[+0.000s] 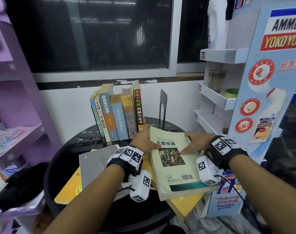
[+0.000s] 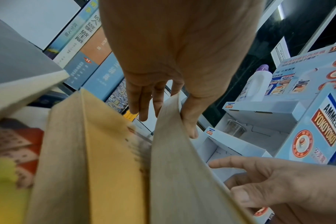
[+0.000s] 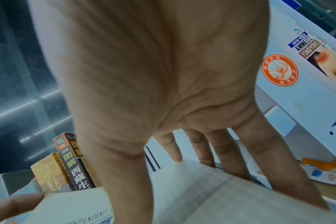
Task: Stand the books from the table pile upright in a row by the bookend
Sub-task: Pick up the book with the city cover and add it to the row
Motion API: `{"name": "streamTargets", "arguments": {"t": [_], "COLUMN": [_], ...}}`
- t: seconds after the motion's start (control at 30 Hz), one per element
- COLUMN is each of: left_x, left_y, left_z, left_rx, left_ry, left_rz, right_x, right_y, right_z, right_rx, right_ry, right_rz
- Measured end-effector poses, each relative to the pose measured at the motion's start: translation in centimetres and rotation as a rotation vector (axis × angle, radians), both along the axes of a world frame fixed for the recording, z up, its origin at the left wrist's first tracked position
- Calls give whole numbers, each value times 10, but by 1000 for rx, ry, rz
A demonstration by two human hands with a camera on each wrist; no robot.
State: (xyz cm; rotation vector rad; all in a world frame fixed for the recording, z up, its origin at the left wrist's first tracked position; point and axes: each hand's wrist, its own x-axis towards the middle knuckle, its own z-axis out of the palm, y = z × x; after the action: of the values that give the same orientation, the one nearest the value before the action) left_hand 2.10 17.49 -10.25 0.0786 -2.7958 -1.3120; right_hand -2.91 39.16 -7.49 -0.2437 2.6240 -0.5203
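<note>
A thick pale-green paperback (image 1: 175, 168) lies on top of the table pile. My left hand (image 1: 144, 140) grips its far left edge, thumb on the cover and fingers underneath. My right hand (image 1: 193, 142) grips the far right edge the same way. The left wrist view shows the left hand (image 2: 165, 121) pinching the book (image 2: 182, 181). In the right wrist view the right hand (image 3: 182, 181) has its fingers behind the book (image 3: 201, 201). Several books (image 1: 117, 115) stand in a row at the back. A black bookend (image 1: 162, 107) stands a gap to their right.
Under the paperback lie a grey book (image 1: 96, 166) and yellow books (image 1: 68, 188) on the round black table (image 1: 86, 142). A purple shelf unit (image 1: 17, 98) stands close on the left. A white and blue cardboard display stand (image 1: 262, 81) crowds the right.
</note>
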Motion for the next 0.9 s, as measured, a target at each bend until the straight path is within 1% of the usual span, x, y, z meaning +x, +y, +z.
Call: {"name": "streamTargets", "arguments": {"t": [0.2,0.33,0.5,0.63,0.7,0.83,0.9], "left_x": [5,8,10,6,6,5,5], "left_y": [5,5,3,-6,-10,-20,-25], "left_z": [13,26,49,63,70,79,79], "left_rx": [127,283,419,467,491,508,530], "left_ry": [122,207,322,419,460,533,559], "left_rz": [14,25,57,81,76,69,75], "right_x": [2,3,9,13,14,19,21], "right_y": [5,8,7,-1,-6,-18,-24], "right_z": [13,29,52,66,70,71,69], "right_rx": [-134,-265,-359,-462,-491,-605,-627], "right_ry": [0,52,217,352,441,551,615], "right_rz": [-47,-64,-72,-42,-11,17,34]}}
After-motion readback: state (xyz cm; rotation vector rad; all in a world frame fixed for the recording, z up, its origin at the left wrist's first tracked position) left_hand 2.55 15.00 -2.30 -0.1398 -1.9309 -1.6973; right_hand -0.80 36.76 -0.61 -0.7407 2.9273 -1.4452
